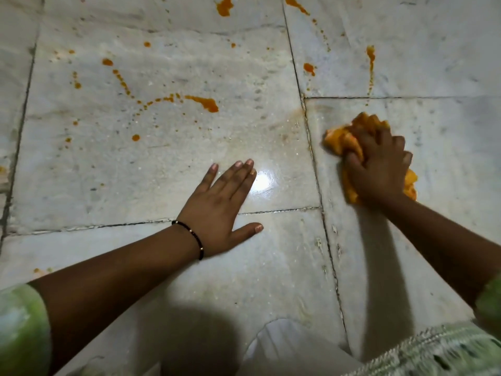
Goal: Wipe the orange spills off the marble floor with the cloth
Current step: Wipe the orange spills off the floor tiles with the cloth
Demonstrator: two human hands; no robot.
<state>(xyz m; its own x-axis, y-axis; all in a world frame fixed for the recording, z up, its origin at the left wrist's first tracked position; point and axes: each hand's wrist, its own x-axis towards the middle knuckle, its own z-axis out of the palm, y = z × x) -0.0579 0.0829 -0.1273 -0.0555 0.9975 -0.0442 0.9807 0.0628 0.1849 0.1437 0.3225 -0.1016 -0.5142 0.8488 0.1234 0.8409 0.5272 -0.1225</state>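
My right hand [379, 166] is closed on a bunched, orange-stained cloth [343, 138] and presses it onto the marble floor [162, 164] at the right. My left hand [219, 204] lies flat on the floor with fingers spread, holding nothing, a black bracelet on its wrist. Orange spills mark the tiles farther away: a long streak [203, 101] with a trail of drops at centre left, a blob [224, 6] at the top, and smaller streaks [370, 57] at the upper right. The marble around both hands looks wet and shiny.
Dark grout lines [311, 147] divide the tiles. My white trouser leg [287, 348] and a green fringed garment edge [433, 348] fill the bottom of the view. A small orange spot [38, 270] sits at the left near my forearm.
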